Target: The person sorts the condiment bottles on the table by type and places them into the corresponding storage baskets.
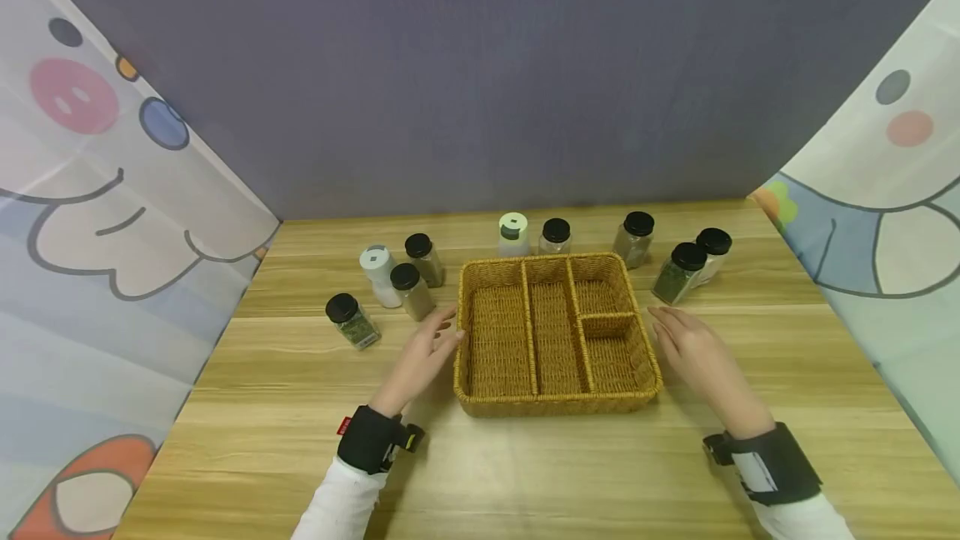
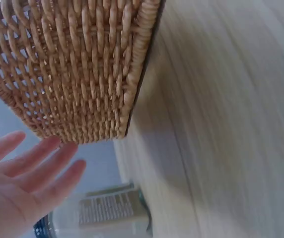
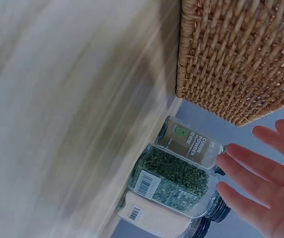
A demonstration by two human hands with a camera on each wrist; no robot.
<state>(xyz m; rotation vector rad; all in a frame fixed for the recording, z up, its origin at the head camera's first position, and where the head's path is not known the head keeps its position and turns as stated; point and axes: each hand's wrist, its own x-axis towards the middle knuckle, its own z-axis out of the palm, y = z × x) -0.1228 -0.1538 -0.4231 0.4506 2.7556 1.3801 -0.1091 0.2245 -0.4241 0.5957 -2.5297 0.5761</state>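
A woven basket (image 1: 558, 407) with several compartments, all bare inside, stands mid-table. Beside its left wall is my left hand (image 1: 423, 357), fingers loosely extended and holding nothing. My right hand (image 1: 699, 352) is at the right wall, its fingers likewise extended with nothing in them. The left wrist view shows the left fingers close to the basket's wicker wall (image 2: 67, 74); whether they touch it I cannot tell. In the right wrist view, a gap separates the right hand (image 3: 271, 183) from the wicker, and its fingertips overlap the view of a cumin powder jar (image 3: 191, 144).
Left of the basket stand a green-herb jar (image 1: 357, 326), a white bottle (image 1: 380, 275) and two black-lidded jars (image 1: 414, 294). Behind it are another white bottle (image 1: 513, 238) and a clear jar (image 1: 555, 237). To the right, a green-herb jar (image 1: 677, 277) adjoins a pale-filled jar (image 1: 712, 255).
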